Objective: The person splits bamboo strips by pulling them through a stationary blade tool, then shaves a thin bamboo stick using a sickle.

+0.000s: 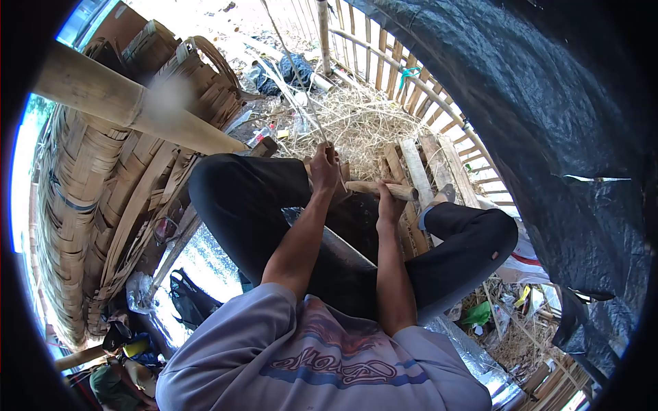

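My left hand (325,166) is closed around a long thin strip (293,68), which runs up and away past the top edge of the view. Beside it, my right hand (391,200) is wrapped around a thick wooden handle (363,186) lying roughly crosswise. The handle's left end comes close to my left hand; whether a blade is fixed there I cannot make out. Both hands are between my bent knees. A flat, greyish, long piece (346,251) lies slantwise across my lap, partly hidden by my left forearm.
A thick bamboo pole (103,92) and stacked woven bamboo baskets (89,185) stand at left. Ahead lie dry shavings (370,116), wooden slats (415,161) and a slatted fence (394,61). Black plastic sheeting (548,109) hangs at right. Part of another person (113,387) shows lower left.
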